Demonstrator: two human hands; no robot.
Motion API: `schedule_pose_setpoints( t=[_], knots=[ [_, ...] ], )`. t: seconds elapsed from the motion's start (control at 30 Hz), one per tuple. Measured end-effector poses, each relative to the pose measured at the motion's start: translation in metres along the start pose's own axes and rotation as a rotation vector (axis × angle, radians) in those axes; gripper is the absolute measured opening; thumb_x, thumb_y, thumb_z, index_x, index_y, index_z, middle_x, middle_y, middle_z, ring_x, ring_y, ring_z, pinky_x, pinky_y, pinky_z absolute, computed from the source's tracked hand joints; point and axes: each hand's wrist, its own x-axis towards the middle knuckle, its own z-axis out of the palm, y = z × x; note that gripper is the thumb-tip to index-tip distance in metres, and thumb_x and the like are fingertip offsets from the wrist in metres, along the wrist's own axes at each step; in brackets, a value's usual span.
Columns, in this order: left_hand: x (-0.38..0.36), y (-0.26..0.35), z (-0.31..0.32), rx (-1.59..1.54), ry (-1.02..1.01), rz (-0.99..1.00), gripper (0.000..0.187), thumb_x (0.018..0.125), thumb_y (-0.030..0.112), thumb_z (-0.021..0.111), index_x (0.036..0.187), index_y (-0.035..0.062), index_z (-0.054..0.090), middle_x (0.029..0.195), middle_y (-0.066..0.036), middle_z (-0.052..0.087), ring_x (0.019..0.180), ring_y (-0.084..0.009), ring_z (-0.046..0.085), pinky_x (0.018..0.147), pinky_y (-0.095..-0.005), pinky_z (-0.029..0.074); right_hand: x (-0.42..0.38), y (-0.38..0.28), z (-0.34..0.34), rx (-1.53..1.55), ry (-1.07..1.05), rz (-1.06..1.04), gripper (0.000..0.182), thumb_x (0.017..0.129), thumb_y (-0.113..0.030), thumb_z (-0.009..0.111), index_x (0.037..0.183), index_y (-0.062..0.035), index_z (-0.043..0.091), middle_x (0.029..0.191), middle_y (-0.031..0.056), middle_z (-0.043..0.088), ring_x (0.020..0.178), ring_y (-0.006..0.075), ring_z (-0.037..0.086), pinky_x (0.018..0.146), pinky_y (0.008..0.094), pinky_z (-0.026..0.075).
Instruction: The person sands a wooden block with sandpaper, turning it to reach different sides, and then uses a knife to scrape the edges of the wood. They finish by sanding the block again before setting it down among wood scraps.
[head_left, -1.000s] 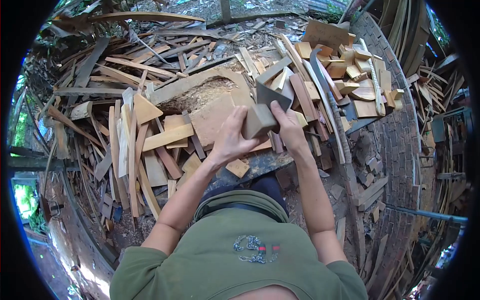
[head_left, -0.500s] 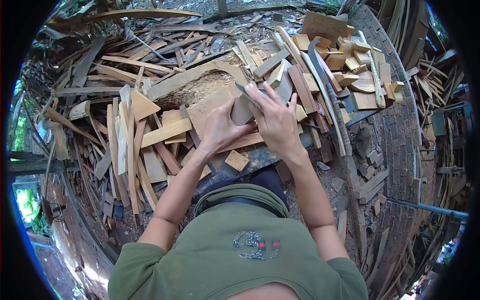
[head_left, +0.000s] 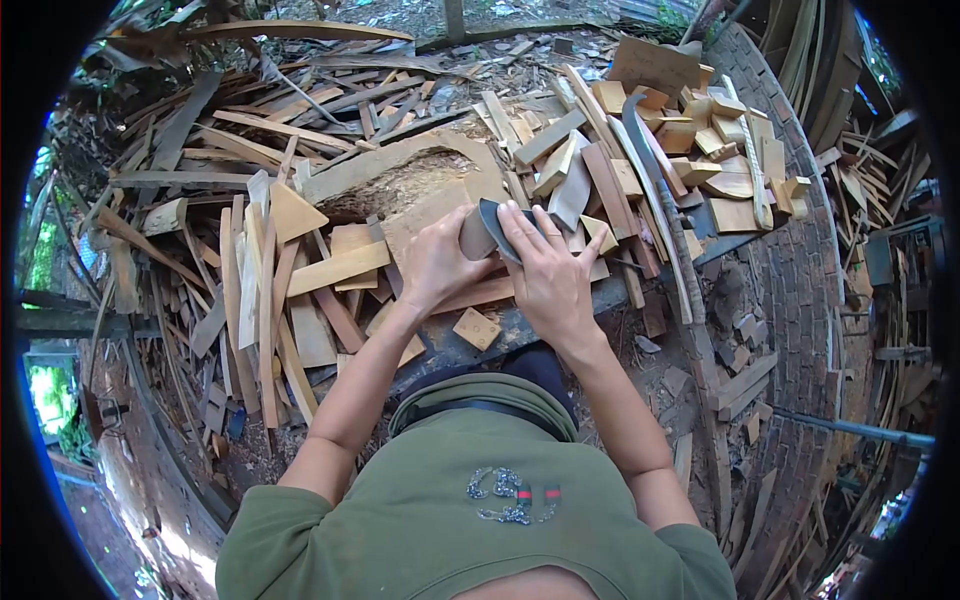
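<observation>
My left hand (head_left: 438, 265) is wrapped round a small brownish block of wood (head_left: 475, 238), thumb on the near side. Pressed against the block's right face is a dark, bent sheet of sandpaper (head_left: 489, 216), under the fingers of my right hand (head_left: 553, 280). The right fingers lie over the sheet, and part of it sticks out past their tips. Below the hands, a small pale wood piece with dark round marks (head_left: 476, 328) rests on the dark bench edge (head_left: 440, 352).
Behind the hands lies a hollowed, rough slab of wood (head_left: 345, 180). Many long offcuts (head_left: 265, 300) lean on the left. At the right are a curved dark blade (head_left: 640, 130), cut wood blocks (head_left: 700, 130) and a brick wall (head_left: 800, 270).
My right hand has slid slightly down and toward me along the block, and more of the sandpaper shows. My left hand keeps its hold.
</observation>
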Motion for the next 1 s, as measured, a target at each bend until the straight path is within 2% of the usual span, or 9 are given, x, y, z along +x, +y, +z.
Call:
schedule_pose_setpoints(
  t=[0.07, 0.13, 0.23, 0.33, 0.4, 0.43, 0.67, 0.73, 1.0],
  knots=[
    [-0.008, 0.005, 0.007, 0.006, 0.038, 0.097, 0.069, 0.065, 0.039, 0.081, 0.121, 0.0037, 0.061, 0.108, -0.018, 0.068, 0.095, -0.0322, 0.068, 0.082, -0.042, 0.055, 0.008, 0.007, 0.001, 0.185, -0.119, 0.117, 0.044, 0.099, -0.028, 0.047, 0.142, -0.0179, 0.047, 0.137, 0.0015, 0.057, 0.132, 0.0331, 0.047, 0.099, 0.0832, 0.005],
    [-0.012, 0.006, 0.011, -0.031, 0.05, 0.132, 0.07, 0.066, 0.04, 0.08, 0.122, 0.0032, 0.059, 0.107, -0.017, 0.068, 0.095, -0.0316, 0.068, 0.083, -0.0417, 0.054, 0.02, 0.019, 0.001, 0.27, -0.173, 0.232, 0.048, 0.1, -0.038, 0.049, 0.137, -0.0078, 0.051, 0.128, 0.0076, 0.062, 0.124, 0.0286, 0.054, 0.107, 0.0688, 0.02],
    [-0.014, 0.007, 0.008, -0.1, 0.133, 0.164, 0.071, 0.07, 0.04, 0.08, 0.125, 0.0021, 0.057, 0.103, -0.016, 0.069, 0.095, -0.0305, 0.069, 0.084, -0.0411, 0.054, 0.018, 0.052, 0.025, 1.395, -0.171, 0.656, 0.065, 0.096, -0.056, 0.052, 0.117, 0.0055, 0.06, 0.108, 0.0109, 0.063, 0.102, 0.0143, 0.055, 0.095, 0.0253, 0.038],
    [-0.014, 0.009, 0.001, -0.587, -0.052, 0.043, 0.064, 0.087, 0.042, 0.068, 0.134, 0.0037, 0.048, 0.112, -0.012, 0.065, 0.099, -0.026, 0.066, 0.084, -0.0399, 0.055, 0.01, 0.043, 0.018, 1.495, -0.044, 0.661, 0.058, 0.099, -0.049, 0.051, 0.12, 0.0046, 0.059, 0.117, 0.0105, 0.06, 0.107, 0.015, 0.053, 0.097, 0.0283, 0.039],
    [-0.013, 0.003, 0.01, -1.219, -0.174, -0.445, 0.052, 0.101, 0.041, 0.048, 0.139, 0.0063, 0.039, 0.122, -0.011, 0.057, 0.103, -0.0227, 0.063, 0.085, -0.0383, 0.056, 0.003, 0.025, 0.011, 1.36, -0.058, 0.678, 0.057, 0.1, -0.047, 0.049, 0.122, 0.005, 0.058, 0.118, 0.0106, 0.061, 0.109, 0.0152, 0.053, 0.098, 0.0285, 0.039],
    [-0.012, 0.002, 0.009, -1.238, -0.252, -0.404, 0.046, 0.106, 0.037, 0.035, 0.141, 0.008, 0.034, 0.125, -0.012, 0.053, 0.108, -0.0208, 0.06, 0.086, -0.0368, 0.057, 0.001, 0.018, 0.006, 1.213, -0.064, 0.696, 0.057, 0.101, -0.045, 0.048, 0.124, 0.0053, 0.057, 0.12, 0.0106, 0.061, 0.111, 0.0155, 0.054, 0.099, 0.0288, 0.039],
    [-0.011, 0.014, 0.008, -1.458, -0.317, -0.547, 0.045, 0.104, 0.043, 0.037, 0.135, 0.0106, 0.038, 0.119, -0.01, 0.056, 0.108, -0.0188, 0.06, 0.088, -0.0381, 0.057, 0.002, 0.004, 0.027, 1.162, -0.036, 0.415, 0.043, 0.104, -0.03, 0.046, 0.129, 0.0037, 0.054, 0.133, 0.0148, 0.054, 0.123, 0.0228, 0.048, 0.106, 0.0351, 0.035],
    [-0.005, 0.007, 0.02, -1.454, -0.161, -0.573, 0.043, 0.103, 0.044, 0.039, 0.132, 0.012, 0.041, 0.12, -0.01, 0.056, 0.106, -0.0193, 0.061, 0.089, -0.0377, 0.055, -0.002, -0.019, 0.016, 0.732, 0.03, 0.072, 0.043, 0.102, -0.023, 0.048, 0.138, 0.0007, 0.049, 0.145, 0.0165, 0.047, 0.138, 0.0288, 0.039, 0.113, 0.0378, 0.029],
    [-0.013, 0.021, 0.007, -1.321, -0.153, -0.504, 0.049, 0.104, 0.039, 0.036, 0.143, 0.0093, 0.032, 0.129, -0.013, 0.052, 0.108, -0.0231, 0.062, 0.087, -0.0376, 0.056, 0.022, 0.0, 0.028, 1.028, -0.005, 0.195, 0.045, 0.1, -0.015, 0.047, 0.143, -0.0041, 0.044, 0.15, 0.018, 0.04, 0.144, 0.0355, 0.028, 0.118, 0.041, 0.021]
  ],
)
